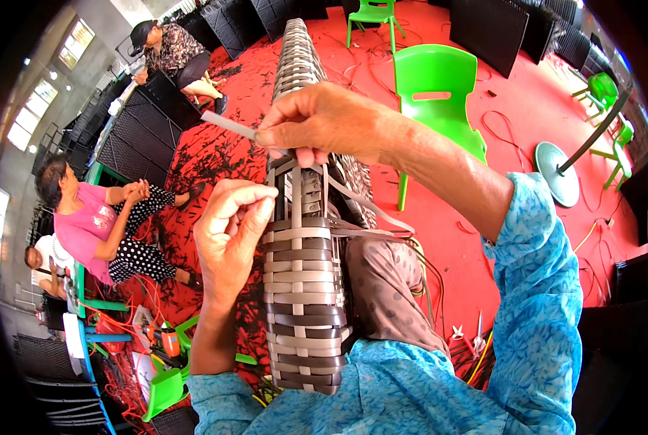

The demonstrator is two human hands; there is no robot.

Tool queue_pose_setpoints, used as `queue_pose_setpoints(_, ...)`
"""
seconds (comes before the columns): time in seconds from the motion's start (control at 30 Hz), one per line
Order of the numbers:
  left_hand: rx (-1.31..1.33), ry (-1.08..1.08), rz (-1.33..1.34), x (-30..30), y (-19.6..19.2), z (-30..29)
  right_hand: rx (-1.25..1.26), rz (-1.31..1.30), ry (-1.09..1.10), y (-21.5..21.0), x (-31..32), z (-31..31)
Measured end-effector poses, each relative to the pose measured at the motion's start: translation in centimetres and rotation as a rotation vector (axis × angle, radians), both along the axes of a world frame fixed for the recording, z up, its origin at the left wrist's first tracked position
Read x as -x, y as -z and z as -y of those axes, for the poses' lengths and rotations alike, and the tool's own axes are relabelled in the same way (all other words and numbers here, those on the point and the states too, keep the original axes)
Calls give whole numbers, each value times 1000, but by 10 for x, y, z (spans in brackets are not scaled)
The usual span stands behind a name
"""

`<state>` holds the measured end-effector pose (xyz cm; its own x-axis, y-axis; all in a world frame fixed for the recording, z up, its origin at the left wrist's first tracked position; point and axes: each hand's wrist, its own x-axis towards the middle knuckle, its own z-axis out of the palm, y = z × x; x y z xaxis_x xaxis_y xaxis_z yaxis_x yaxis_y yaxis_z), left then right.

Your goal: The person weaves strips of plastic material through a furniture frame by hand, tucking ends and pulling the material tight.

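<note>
A long woven piece (302,290), banded in pale grey and dark brown, runs from twelve o'clock down to six before me, its near end close to my blue patterned shirt (411,388). At twelve o'clock, my right hand (331,122) pinches a flat grey strip (229,125) between thumb and fingers, the free end pointing toward ten. My left hand (229,228), at nine, is curled beside the piece's open stretch, thumb and forefinger drawn close together; I cannot tell whether they grip anything. Below the right hand, loose strips (367,201) trail toward four o'clock, over my knee in dotted trousers (385,290).

Around me on the red floor (454,232), a bright green chair (440,81) stands between one and two o'clock, and the round base of a stand (556,174) sits near three. Small hand tools (477,337) lie at four, an orange tool (170,342) at eight. A person in a pink top (95,232) sits at nine with hands together; another, in a black cap and patterned shirt (175,54), bends over dark panels (139,134) between ten and eleven.
</note>
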<state>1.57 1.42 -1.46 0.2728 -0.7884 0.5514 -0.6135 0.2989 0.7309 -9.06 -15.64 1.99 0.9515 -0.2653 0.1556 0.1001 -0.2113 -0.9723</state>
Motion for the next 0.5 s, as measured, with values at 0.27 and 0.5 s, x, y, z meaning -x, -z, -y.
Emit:
queue_pose_setpoints(0.27,29,-109,62,10,4,1,-14,44,-41,-8,-1,-3)
queue_pose_setpoints(0.5,18,-17,-99,2,12,-2,-87,-12,-39,-9,16,1)
